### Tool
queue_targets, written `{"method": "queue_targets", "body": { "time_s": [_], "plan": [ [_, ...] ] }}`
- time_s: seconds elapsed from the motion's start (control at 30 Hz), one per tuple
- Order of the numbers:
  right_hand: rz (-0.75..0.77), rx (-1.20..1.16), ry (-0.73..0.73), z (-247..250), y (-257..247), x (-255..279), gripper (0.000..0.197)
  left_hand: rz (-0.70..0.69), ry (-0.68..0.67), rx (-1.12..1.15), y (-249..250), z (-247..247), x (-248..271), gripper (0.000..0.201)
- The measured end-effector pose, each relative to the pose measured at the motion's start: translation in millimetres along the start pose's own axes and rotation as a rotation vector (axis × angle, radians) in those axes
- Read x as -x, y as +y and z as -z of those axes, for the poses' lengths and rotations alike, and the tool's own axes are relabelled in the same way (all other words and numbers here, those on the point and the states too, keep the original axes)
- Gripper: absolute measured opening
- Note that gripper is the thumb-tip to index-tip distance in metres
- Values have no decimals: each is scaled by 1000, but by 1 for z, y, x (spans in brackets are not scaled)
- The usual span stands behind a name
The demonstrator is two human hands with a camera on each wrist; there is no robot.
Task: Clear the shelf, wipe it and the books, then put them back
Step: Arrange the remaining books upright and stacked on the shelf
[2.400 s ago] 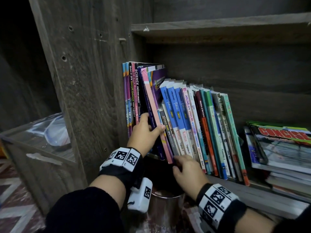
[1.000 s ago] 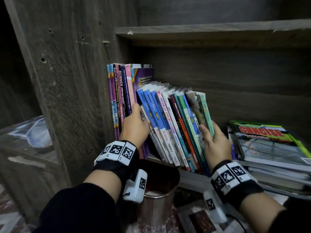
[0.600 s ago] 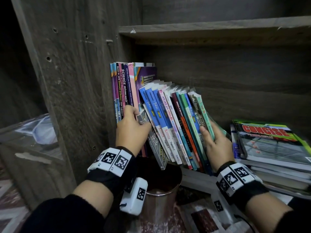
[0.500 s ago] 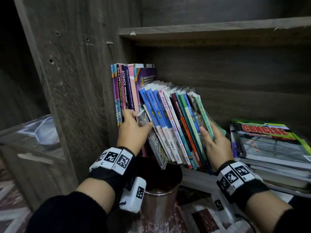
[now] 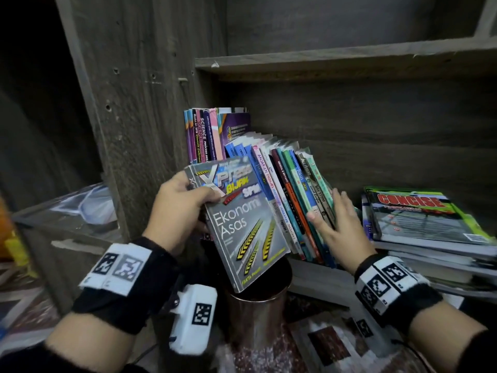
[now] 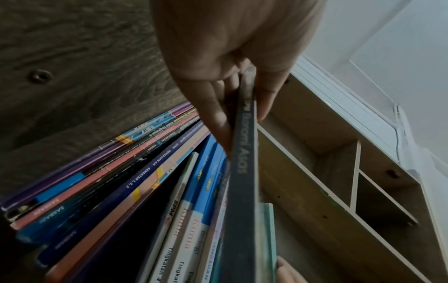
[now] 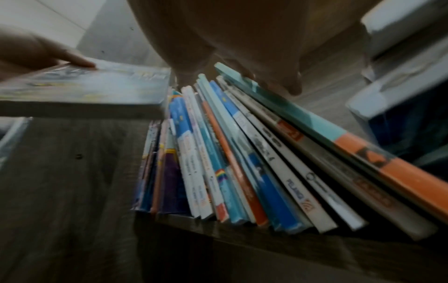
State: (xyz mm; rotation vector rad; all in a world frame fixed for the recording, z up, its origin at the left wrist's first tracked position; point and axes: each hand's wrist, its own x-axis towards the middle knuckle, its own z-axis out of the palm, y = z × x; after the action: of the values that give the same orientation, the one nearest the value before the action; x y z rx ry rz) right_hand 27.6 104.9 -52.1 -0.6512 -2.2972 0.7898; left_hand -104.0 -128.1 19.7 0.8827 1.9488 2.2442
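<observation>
My left hand [image 5: 180, 208] grips a grey "Xpress Bijak Ekonomi Asas" book [image 5: 242, 227] by its top corner, thumb on the cover. The book is out in front of the row and tilted, with its spine [image 6: 242, 172] running down from the left hand [image 6: 230, 47]. The row of books [image 5: 290, 189] leans left on the wooden shelf [image 5: 317, 275]. My right hand [image 5: 336, 222] presses flat against the rightmost leaning books, fingers straight. The right wrist view shows the right hand [image 7: 242, 38] over the fanned row [image 7: 242, 153] and the grey book [image 7: 84, 92] at left.
A flat stack of books topped by a "CONCISE" cover [image 5: 419, 219] lies on the shelf's right end. A metal can [image 5: 258, 305] stands just below the held book. The shelf's side panel [image 5: 139, 117] rises on the left, and an upper board [image 5: 349, 60] is above.
My left hand has pulled the grey book out of the row and towards me, so its cover now faces me. The right hand stays against the leaning books.
</observation>
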Motion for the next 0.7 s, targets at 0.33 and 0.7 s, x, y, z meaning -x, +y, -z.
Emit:
{"method": "queue_targets", "body": {
  "time_s": [0.33,0.7],
  "plan": [
    [108,-708,-39,23,-30,34,25,82,-248,147,-2,-45,17,24],
    [-426,-202,552,145,55,-9,33,328,-204,-215,-31,-40,-25,14]
  ]
}}
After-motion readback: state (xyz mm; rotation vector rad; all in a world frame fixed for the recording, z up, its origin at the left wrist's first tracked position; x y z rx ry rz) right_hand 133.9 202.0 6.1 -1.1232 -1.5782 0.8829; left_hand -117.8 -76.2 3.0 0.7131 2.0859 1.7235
